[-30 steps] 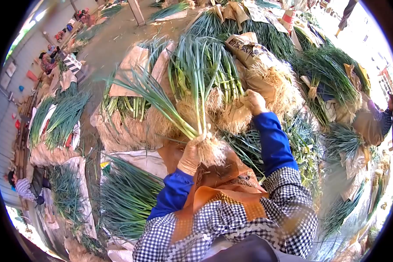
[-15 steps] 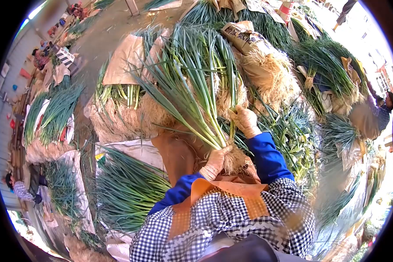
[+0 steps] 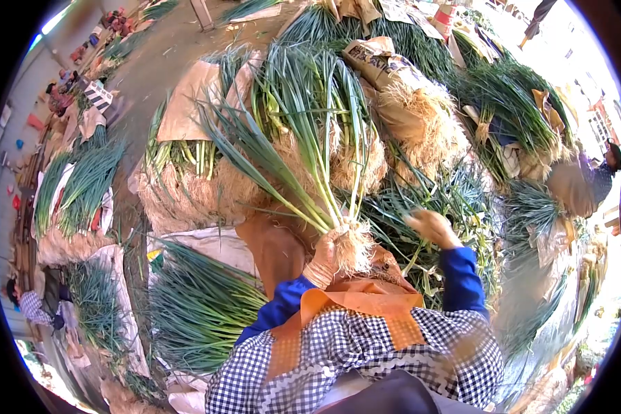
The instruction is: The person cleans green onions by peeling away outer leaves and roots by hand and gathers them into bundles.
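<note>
My left hand [image 3: 326, 259] is wrapped round the base of a bunch of green onions [image 3: 328, 196], just above its pale roots [image 3: 354, 250]. The leaves fan up and away over the bundles behind. My right hand [image 3: 432, 228] is off to the right of the bunch, above loose green leaves [image 3: 462, 207]; it is blurred, and whether its fingers hold anything cannot be made out. An orange apron [image 3: 359, 300] lies under the bunch, over my lap.
Rooted onion bundles [image 3: 179, 196] lie ahead, beside a paper-wrapped bundle [image 3: 421, 124]. A green onion pile [image 3: 200, 303] lies at the left on white sheeting. Another person [image 3: 597, 172] is at the right, and one more [image 3: 34, 303] at the far left.
My right hand has moved from beside the bundles to near the bunch, then away to the right. My left hand still grips the bunch, which now has more stalks on its right side.
</note>
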Demonstrator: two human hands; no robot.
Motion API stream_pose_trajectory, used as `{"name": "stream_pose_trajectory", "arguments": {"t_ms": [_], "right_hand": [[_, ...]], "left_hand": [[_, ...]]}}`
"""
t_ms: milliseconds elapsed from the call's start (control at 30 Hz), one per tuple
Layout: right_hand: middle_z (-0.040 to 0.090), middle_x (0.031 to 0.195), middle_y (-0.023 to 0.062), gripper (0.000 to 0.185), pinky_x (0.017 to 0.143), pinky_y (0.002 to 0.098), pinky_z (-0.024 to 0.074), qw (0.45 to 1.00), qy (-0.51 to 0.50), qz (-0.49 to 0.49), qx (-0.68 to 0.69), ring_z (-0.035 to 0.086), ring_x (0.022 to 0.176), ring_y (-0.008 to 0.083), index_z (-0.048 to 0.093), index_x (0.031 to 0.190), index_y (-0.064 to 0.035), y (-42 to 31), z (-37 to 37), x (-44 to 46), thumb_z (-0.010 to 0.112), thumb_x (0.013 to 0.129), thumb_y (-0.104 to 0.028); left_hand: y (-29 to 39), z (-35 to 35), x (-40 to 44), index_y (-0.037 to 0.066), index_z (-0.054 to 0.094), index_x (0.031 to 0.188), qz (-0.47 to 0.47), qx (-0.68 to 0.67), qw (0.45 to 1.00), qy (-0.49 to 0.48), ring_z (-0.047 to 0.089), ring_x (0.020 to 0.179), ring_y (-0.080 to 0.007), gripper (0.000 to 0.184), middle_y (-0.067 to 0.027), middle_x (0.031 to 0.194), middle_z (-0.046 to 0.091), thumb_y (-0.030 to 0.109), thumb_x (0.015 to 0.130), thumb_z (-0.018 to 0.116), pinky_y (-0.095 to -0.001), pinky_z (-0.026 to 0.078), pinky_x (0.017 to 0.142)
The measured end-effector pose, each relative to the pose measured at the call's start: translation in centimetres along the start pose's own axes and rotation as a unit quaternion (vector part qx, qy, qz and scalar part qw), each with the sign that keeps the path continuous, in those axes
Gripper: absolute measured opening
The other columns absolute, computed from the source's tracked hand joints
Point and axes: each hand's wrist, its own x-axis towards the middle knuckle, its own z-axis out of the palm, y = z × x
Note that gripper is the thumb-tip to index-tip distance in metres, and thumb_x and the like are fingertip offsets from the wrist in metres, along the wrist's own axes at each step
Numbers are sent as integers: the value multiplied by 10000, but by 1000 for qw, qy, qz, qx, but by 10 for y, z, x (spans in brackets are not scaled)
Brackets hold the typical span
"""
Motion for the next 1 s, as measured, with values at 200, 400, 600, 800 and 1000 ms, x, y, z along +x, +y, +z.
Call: {"name": "stream_pose_trajectory", "arguments": {"t_ms": [200, 400, 600, 800, 1000], "right_hand": [[550, 680, -8, 436, 474, 240, 390, 553, -155, -141, 806, 492, 553, 108, 576, 956, -103, -120, 90, 94, 439, 908, -514], [505, 546, 22, 338, 470, 300, 374, 825, 205, -90, 519, 472, 510, 126, 608, 740, -58, -126, 97, 88, 501, 918, -325], [539, 753, -15, 164, 500, 254, 363, 801, -49, -151, 578, 503, 591, 140, 563, 980, -51, -81, 71, -17, 498, 921, -189], [444, 611, -60, 318, 458, 219, 307, 786, 92, -58, 609, 385, 520, 54, 511, 681, -97, 24, 9, -39, 520, 912, -316], [656, 920, 158, 454, 757, 382, 492, 987, 37, 5, -155, 634, 884, 283, 655, 1013, -72, 71, -22, 50, 509, 858, -473]], "left_hand": [[-11, 4, -3, 3, 521, 1098, -46, -118, 973, -194, 568, 837, -230, 238, -137, 1012, 548, 108, 884, 512, -341, 512, 743], [-3, 3, -13, -24, 549, 1093, 28, 106, 990, 94, 623, 864, -228, 253, -129, 956, 634, 116, 886, 514, -356, 524, 776], [3, -41, 6, -30, 535, 1124, 8, 156, 985, 76, 631, 790, -228, 294, -126, 909, 634, 128, 878, 506, -336, 536, 724], [12, 39, -10, -19, 488, 1183, -29, 54, 998, 21, 594, 705, -164, 351, -79, 883, 601, 135, 871, 531, -290, 528, 648], [58, 69, -38, 100, 502, 865, 38, 40, 965, -256, 457, 621, -127, 210, -2, 736, 464, 178, 740, 653, -243, 448, 531]]}}
